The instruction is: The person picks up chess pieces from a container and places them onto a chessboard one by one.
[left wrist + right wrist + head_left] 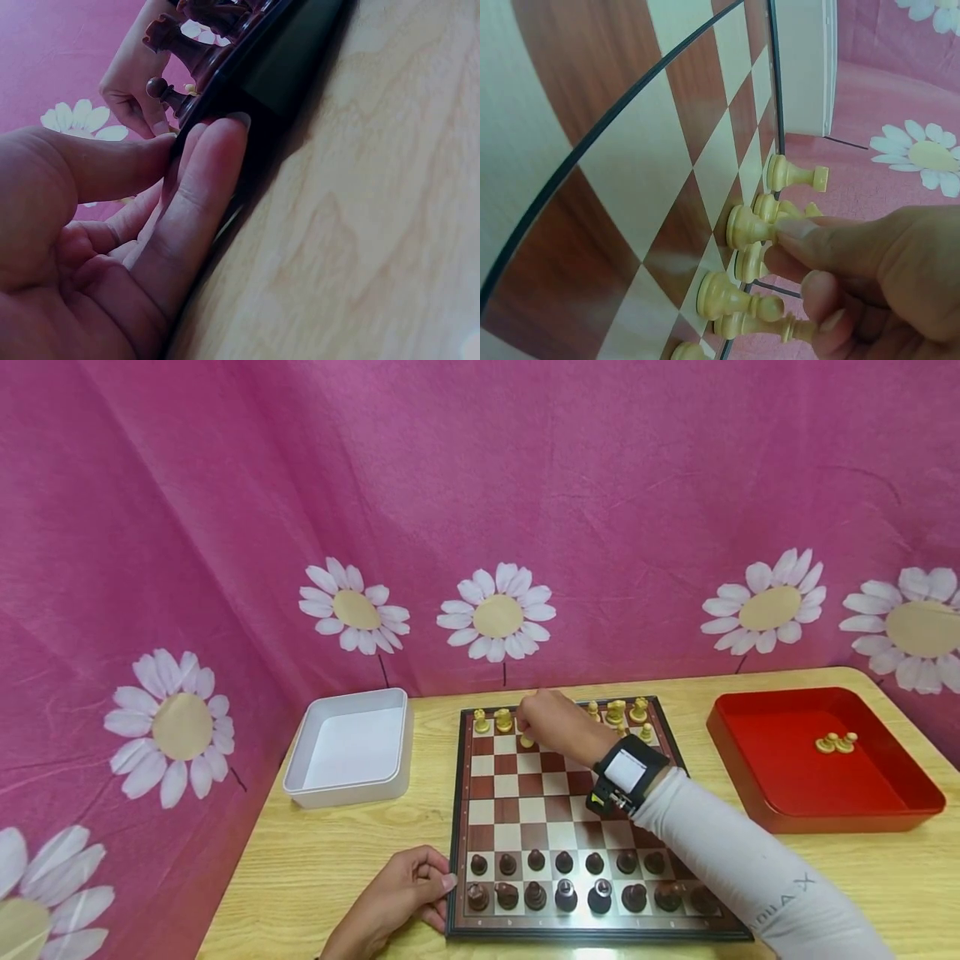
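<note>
A brown-and-cream chessboard (531, 810) lies on the table. My left hand (408, 887) grips its near left edge, thumb (124, 165) at the top rim and fingers against the side. Over the far rows, my right hand (561, 723) pinches a cream pawn (744, 227) by its head between thumb and fingertips. The pawn's base is right at the board's surface. Around it stand other cream pieces, among them a rook (791, 174) at the far left corner and another pawn (724, 297). My right hand hides part of the cream rows in the head view.
Two rows of dark pieces (566, 895) stand on the board's near side, partly behind my right sleeve (750, 868). A red tray (795, 793) holding two cream pawns (836, 742) sits at the right. At the left is a white tray (352, 747). A pink curtain backs the table.
</note>
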### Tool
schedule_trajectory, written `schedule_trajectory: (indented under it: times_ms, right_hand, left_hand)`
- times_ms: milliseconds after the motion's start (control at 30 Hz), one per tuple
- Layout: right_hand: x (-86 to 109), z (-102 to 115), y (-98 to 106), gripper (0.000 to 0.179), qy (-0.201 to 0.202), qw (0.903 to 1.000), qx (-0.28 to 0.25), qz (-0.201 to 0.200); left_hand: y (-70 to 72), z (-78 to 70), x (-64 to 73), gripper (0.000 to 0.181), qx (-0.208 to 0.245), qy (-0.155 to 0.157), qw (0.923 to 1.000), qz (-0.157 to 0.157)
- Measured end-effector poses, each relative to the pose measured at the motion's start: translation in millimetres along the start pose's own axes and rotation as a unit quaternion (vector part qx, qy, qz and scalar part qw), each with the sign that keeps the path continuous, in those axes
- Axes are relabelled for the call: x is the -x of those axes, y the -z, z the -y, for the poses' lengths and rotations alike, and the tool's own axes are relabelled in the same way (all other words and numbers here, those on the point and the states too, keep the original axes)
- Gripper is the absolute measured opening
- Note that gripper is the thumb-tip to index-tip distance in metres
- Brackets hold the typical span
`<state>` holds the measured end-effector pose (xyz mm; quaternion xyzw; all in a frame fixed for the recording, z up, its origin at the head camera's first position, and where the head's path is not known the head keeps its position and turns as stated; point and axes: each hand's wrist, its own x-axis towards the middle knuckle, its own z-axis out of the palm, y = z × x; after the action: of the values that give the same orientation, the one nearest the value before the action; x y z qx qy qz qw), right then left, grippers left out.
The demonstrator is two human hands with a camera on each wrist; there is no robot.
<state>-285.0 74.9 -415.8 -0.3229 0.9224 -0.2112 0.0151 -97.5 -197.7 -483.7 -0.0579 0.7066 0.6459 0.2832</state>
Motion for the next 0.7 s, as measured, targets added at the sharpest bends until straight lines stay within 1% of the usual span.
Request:
schedule_trajectory:
  times_ms: [67,200,367,533,700]
  right_hand:
    - [-0.7,0.3,-0.6,0.018,0.001,1.0000,-0.001,-0.002]
    - [-1.2,1.5,-1.5,0.019,-0.001,1.0000,0.002,-0.005]
    - [-1.1,3.9,-1.8,0.015,-0.003,0.9997,0.019,-0.012]
    - [-1.0,4.5,-2.4,0.011,-0.007,0.9994,0.029,-0.016]
    - [0.6,4.2,-3.0,0.016,-0.008,0.9996,0.023,-0.013]
  left_hand:
    - [0.5,0.0,0.4,0.021,0.000,0.001,1.0000,0.000]
    - [1.5,0.3,0.6,0.022,0.005,-0.005,1.0000,0.003]
    - [2.4,0.2,0.0,0.023,0.006,-0.014,0.9999,0.004]
    - [1.8,-0.7,0.2,0.022,0.004,-0.013,0.9999,0.005]
    - [0.6,-0.7,1.5,0.020,0.005,-0.015,0.9998,0.008]
